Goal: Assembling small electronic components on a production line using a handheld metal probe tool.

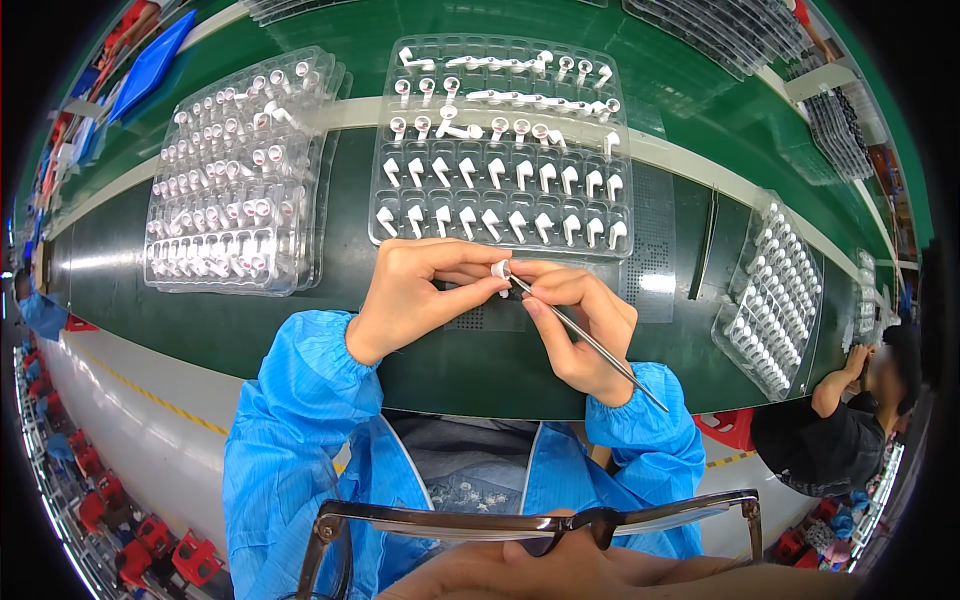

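Between the fingertips of my left hand (420, 290) is a small white earbud shell (501, 270), its round end turned toward my right hand. My right hand (585, 325) pinches a thin metal tweezers-like tool (590, 343), slanting down to the right, with its tip at the shell. Just beyond my hands lies a clear plastic tray (376, 200) with rows of white earbud pieces; the near rows stand in neat order, and some farther pieces lie on their sides. Both hands are closed, held above the near part of the green bench (440, 370).
Stacked clear trays (300, 270) of earbud pieces stand at the left. Another filled tray (770, 300) lies at the right, near a dark thin strip (704, 245). A blue bin (150, 65) sits far left. A person in black (830, 430) works at the right edge.
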Tool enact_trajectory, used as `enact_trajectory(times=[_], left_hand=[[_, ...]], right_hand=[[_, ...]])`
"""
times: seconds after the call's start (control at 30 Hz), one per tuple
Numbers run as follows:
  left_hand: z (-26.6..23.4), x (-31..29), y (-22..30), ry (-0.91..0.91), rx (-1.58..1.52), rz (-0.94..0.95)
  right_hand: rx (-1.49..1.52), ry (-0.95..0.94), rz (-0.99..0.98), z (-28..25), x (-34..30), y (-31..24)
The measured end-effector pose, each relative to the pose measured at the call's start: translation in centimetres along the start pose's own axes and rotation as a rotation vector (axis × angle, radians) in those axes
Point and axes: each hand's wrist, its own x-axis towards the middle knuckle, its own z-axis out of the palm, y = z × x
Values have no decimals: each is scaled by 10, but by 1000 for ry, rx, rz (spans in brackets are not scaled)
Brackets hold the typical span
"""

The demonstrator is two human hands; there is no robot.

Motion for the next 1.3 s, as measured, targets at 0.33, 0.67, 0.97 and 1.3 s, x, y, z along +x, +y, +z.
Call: enact_trajectory(times=[0.33, 0.67, 0.97, 1.3], left_hand=[[-3, 6, 0, 197, -8, -66], [-4, 3, 3, 105, -50, -183], [-3, 3, 3, -10, -20, -245], [0, 3, 1, -92, 76, -212]], right_hand=[[185, 8, 497, -4, -1, 4], [207, -103, 731, 8, -6, 19], [230, -63, 750, 9, -5, 16], [210, -82, 731, 9, -7, 18]])
